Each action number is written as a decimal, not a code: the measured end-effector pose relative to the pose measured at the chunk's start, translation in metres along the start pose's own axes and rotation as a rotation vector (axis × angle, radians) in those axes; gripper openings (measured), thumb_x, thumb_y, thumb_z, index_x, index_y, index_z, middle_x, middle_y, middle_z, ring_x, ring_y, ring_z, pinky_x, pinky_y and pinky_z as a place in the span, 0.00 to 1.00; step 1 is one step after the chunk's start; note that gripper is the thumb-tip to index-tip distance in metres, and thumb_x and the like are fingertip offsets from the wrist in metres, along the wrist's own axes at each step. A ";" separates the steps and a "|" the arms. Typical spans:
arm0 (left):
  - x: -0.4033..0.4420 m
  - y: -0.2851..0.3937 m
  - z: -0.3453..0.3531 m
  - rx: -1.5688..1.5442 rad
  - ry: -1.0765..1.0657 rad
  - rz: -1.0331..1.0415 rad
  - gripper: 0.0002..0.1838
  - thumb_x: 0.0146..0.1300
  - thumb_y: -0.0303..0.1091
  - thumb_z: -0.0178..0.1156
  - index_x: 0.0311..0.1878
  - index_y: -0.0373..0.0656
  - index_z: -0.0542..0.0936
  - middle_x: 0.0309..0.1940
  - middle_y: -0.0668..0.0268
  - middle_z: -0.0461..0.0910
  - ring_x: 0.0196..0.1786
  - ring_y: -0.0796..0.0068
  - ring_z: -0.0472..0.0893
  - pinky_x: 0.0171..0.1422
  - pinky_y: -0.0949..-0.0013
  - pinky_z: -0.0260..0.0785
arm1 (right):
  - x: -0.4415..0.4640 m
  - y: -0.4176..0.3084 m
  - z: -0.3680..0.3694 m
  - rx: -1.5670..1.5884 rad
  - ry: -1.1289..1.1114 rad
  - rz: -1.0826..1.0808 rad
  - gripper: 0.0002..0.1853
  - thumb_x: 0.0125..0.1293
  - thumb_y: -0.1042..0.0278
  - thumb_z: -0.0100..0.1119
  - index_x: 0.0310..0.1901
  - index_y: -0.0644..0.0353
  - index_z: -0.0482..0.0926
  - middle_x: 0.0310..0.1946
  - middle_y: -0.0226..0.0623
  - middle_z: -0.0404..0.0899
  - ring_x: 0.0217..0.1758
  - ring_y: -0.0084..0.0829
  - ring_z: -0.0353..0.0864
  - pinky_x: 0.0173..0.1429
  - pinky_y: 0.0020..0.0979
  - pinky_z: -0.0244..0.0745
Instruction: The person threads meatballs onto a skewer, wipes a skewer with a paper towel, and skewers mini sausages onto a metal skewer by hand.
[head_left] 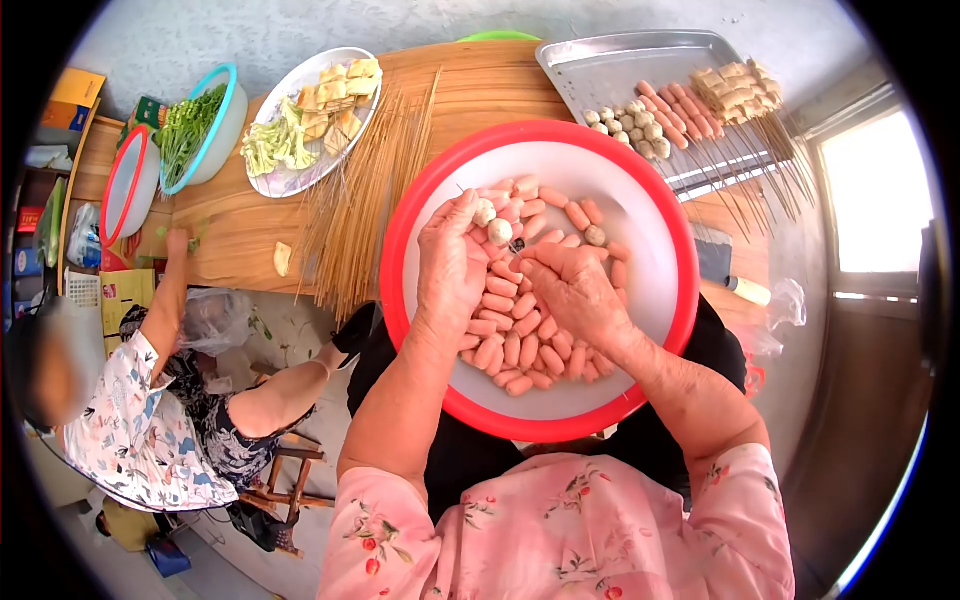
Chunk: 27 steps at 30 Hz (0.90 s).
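A wood-grained table [230, 225] runs along a pale wall [260, 30], with a bright window [880, 190] at the right. Two hands work over one large red-rimmed basin [685, 270] at the near side; the sausages [526, 326] inside number in the dozens, too heaped to count exactly. Three pale balls [500, 232] show there, two in a row beside the left hand [450, 265] and one farther right among the sausages. The sausages are short, pink and smooth with rounded ends; the balls are whitish and speckled. The left fingers curl narrowly beside the two balls, and the right hand [575, 290] has its thumb and forefinger drawn close together; I cannot tell what either grips. At the far right, one metal tray [590, 65] bears three groups: balls, sausages and folded tan pieces [737, 92], with thin sticks reaching past its near edge. At the far left, one oval plate [285, 183] holds pale green leaves [283, 135] and yellow sheets [340, 85], beside a bundle of sticks [370, 180]. Farther left stand two smaller basins, a blue-rimmed one [215, 140] with greens [190, 130] and a red-rimmed one [147, 180]. Another person [150, 430] sits at the left, one hand [177, 240] at the table.
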<state>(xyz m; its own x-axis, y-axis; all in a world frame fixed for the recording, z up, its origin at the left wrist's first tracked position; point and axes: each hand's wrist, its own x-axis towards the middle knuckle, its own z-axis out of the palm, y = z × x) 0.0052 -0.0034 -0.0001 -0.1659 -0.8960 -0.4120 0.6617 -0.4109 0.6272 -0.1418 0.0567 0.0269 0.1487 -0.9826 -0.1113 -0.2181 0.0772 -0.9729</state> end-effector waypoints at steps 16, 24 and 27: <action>-0.010 -0.004 0.026 0.225 -0.019 0.000 0.15 0.67 0.37 0.54 0.49 0.34 0.76 0.40 0.59 0.79 0.40 0.71 0.81 0.45 0.71 0.76 | 0.020 0.002 -0.029 -0.442 0.335 -0.445 0.08 0.65 0.69 0.54 0.33 0.63 0.79 0.25 0.37 0.75 0.32 0.27 0.74 0.34 0.28 0.68; 0.022 -0.083 0.032 1.416 -0.254 0.461 0.11 0.58 0.32 0.57 0.43 0.38 0.78 0.34 0.62 0.78 0.30 0.65 0.80 0.38 0.69 0.74 | 0.017 -0.022 -0.082 0.251 0.375 0.136 0.13 0.70 0.64 0.50 0.39 0.68 0.78 0.12 0.24 0.64 0.12 0.14 0.59 0.17 0.19 0.55; 0.035 -0.113 0.042 1.808 -0.368 0.647 0.11 0.55 0.31 0.57 0.41 0.39 0.79 0.38 0.59 0.76 0.37 0.59 0.78 0.38 0.63 0.74 | 0.018 -0.021 -0.084 0.226 0.390 0.098 0.13 0.69 0.64 0.50 0.40 0.67 0.78 0.13 0.25 0.64 0.12 0.15 0.59 0.16 0.19 0.55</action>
<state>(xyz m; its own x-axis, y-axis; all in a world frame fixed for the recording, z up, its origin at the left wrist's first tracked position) -0.1064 0.0048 -0.0578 -0.5235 -0.8454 0.1055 -0.6895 0.4932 0.5305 -0.2157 0.0232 0.0622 -0.2461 -0.9555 -0.1626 0.0092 0.1655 -0.9862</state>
